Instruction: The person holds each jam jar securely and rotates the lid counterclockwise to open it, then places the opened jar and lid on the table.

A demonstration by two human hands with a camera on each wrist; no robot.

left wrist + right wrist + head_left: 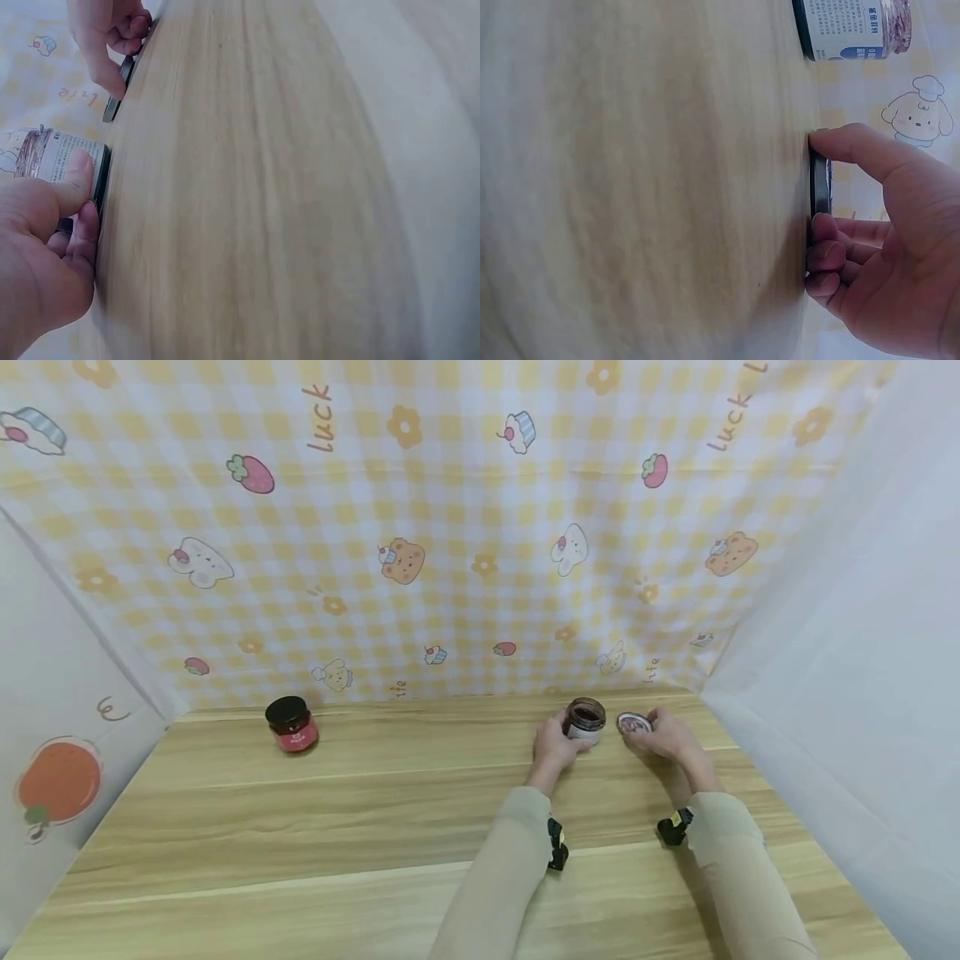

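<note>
While the left hand (pixel 553 747) grips the open jar (pixel 585 723) | right hand (pixel 670 739) pinches the lid (pixel 633 723), just right of the open jar | black-lidded jar (pixel 292 725) well left of the open jar

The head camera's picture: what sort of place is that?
Probably a little indoor filming booth: there's a wood-grain table, a yellow-checked cartoon cloth behind it, and black wrist cameras.

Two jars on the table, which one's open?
The white-labelled jar gripped by the left hand: it's uncapped. The red-labelled jar has its black lid on.
</note>
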